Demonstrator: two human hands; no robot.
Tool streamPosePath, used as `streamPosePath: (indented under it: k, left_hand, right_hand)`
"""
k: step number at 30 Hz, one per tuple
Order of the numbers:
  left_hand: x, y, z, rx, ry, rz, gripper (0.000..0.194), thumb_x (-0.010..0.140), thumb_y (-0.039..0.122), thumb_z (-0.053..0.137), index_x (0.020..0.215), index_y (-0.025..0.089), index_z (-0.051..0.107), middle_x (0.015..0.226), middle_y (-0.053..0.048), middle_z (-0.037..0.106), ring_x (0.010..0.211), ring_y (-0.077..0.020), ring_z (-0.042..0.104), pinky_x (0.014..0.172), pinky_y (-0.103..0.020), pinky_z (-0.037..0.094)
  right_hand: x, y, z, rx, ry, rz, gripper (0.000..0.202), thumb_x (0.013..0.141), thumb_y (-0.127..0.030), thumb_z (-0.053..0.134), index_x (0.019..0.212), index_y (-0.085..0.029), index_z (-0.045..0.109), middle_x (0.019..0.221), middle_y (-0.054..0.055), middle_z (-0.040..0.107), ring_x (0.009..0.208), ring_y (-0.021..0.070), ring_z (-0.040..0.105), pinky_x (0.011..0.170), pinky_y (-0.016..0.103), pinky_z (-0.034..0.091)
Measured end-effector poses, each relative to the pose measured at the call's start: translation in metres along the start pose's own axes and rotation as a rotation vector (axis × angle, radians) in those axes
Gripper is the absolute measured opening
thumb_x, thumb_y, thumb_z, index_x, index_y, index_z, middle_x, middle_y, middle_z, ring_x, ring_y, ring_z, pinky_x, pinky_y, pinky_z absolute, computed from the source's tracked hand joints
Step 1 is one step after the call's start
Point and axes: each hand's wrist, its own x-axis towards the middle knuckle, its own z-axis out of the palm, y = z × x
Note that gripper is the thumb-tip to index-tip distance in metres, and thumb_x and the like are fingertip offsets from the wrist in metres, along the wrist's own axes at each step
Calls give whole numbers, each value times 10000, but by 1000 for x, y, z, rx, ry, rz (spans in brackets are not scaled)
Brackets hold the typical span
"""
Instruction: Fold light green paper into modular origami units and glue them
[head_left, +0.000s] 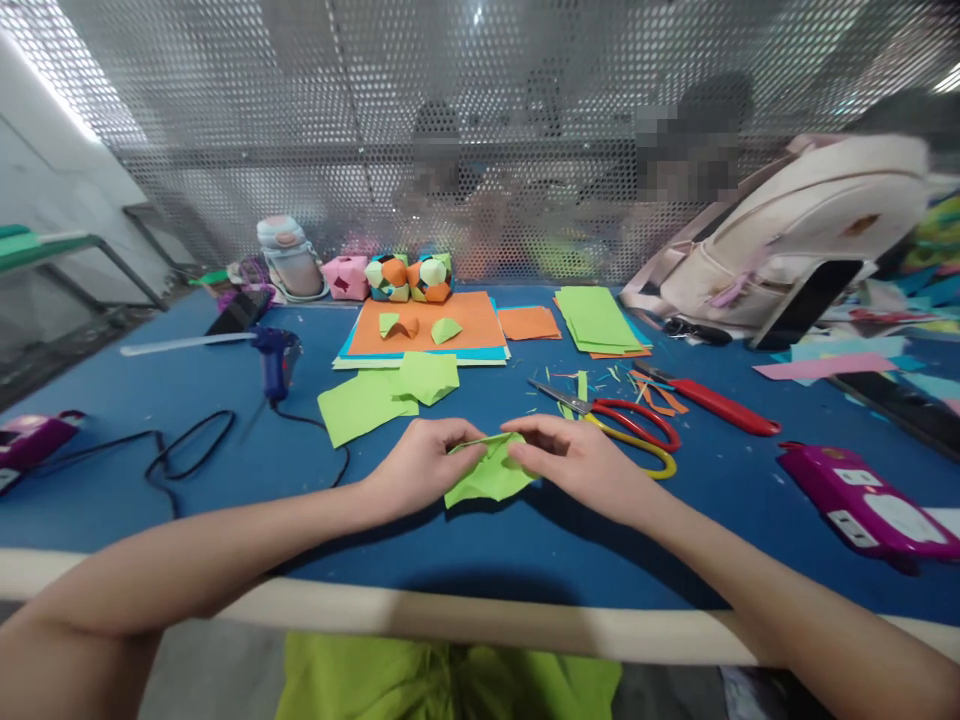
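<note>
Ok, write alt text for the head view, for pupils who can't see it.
A person's left hand and right hand hold a creased green paper at a blue table. Around them lie green sheets, scissors, a red-handled tool and a blue glue gun.

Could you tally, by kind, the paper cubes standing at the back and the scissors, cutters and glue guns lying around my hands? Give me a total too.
Paper cubes: 3
Scissors: 1
Cutter: 1
Glue gun: 1
Total: 6
</note>
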Motion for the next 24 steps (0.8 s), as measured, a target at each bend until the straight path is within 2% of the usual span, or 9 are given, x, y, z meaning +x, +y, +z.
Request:
streamPosePath:
  k: [5, 9, 11, 13, 16, 20, 24]
  left_hand:
    - [3, -3, -2, -183, 64, -78, 250, 778, 344, 537, 771, 117, 643, 593, 25, 524, 546, -85, 421, 504, -200, 336]
    - [3, -9, -1, -328, 43, -153, 225, 753, 337, 581, 782, 115, 606, 541, 57, 441, 502, -63, 374, 476, -184, 309]
    - [3, -11, -1, -419, 15, -189, 231, 738, 322, 601, 834, 112, 605, 579, 42, 502, 530, -72, 431, 513, -189, 356]
    - [4, -12, -2, -517, -31, -202, 262, 731, 305, 610, 903, 107, 613, 697, -3, 595, 640, -106, 523, 618, -220, 427]
    - [5, -14, -5, -595, -91, -223, 278, 739, 300, 602, 935, 104, 625, 791, -38, 629, 742, -139, 561, 711, -256, 457]
    - [12, -21, -11, -609, -129, -232, 266, 800, 364, 526, 785, 115, 618, 727, -14, 575, 674, -114, 515, 673, -243, 449]
    - [22, -27, -12, -410, -97, -215, 323, 831, 395, 477, 633, 144, 523, 607, 28, 460, 583, -94, 410, 570, -214, 376]
  right_hand:
    - [10, -10, 2, -57, 46, 48, 170, 788, -272, 519, 734, -160, 635, 590, -28, 554, 541, 105, 479, 491, 215, 368]
    - [22, -21, 6, -214, 67, 22, 168, 774, -181, 488, 732, -166, 650, 616, -5, 603, 558, 119, 509, 513, 223, 363]
    - [29, -23, 9, -314, 71, -51, 180, 777, -148, 482, 743, -175, 657, 691, 21, 642, 618, 135, 546, 568, 237, 383]
    - [37, -22, 12, -375, 58, -102, 189, 778, -124, 481, 755, -180, 659, 760, 41, 663, 689, 155, 576, 625, 251, 398]
    - [46, -17, 17, -408, 34, -114, 189, 778, -103, 483, 778, -175, 658, 802, 56, 667, 754, 175, 594, 670, 265, 408]
    - [51, -12, 22, -417, 18, -128, 199, 810, -103, 459, 803, -160, 650, 808, 65, 647, 759, 177, 590, 693, 281, 412]
    - [48, -6, 22, -300, 59, -88, 190, 825, -143, 481, 953, -160, 620, 892, 67, 633, 782, 167, 581, 706, 284, 425]
